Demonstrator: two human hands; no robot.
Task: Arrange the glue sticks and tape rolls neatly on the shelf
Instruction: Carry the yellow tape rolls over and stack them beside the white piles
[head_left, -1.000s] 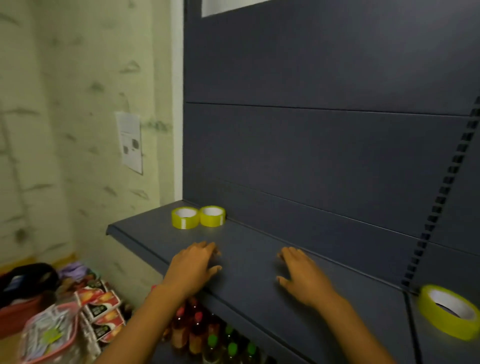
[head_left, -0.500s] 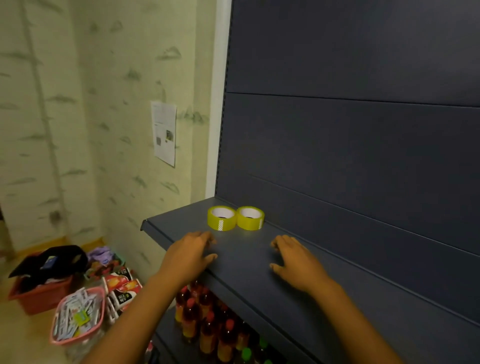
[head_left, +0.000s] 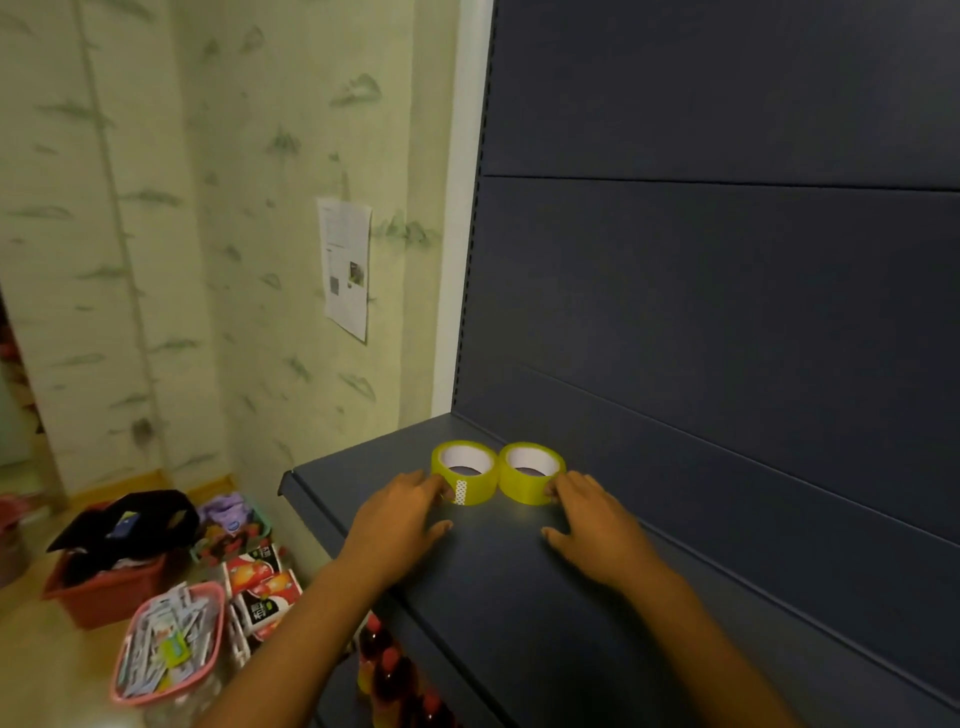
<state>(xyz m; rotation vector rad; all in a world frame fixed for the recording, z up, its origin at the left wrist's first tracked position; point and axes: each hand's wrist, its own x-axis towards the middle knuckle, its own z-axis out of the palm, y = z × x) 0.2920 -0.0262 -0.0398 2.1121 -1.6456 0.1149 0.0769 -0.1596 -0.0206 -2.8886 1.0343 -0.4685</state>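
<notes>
Two yellow tape rolls lie flat and touching, side by side, at frame centre on the shelf (head_left: 519, 597). The left hand (head_left: 400, 519) fingertips touch the left roll (head_left: 464, 472); the right hand (head_left: 592, 525) fingertips touch the right roll (head_left: 531, 472). Both hands are relaxed, grasping nothing.

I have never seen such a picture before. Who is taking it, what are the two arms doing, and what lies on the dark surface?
No machine is here. A person wears a camera on the head, so the one picture looks forward and down at their own hands. Two round yellow tape rolls lie flat, side by side, on the dark blue-grey metal shelf. The left hand touches the left roll with its fingertips, and the right hand touches the right roll. Neither roll is lifted. No glue sticks are visible on the shelf.
</notes>
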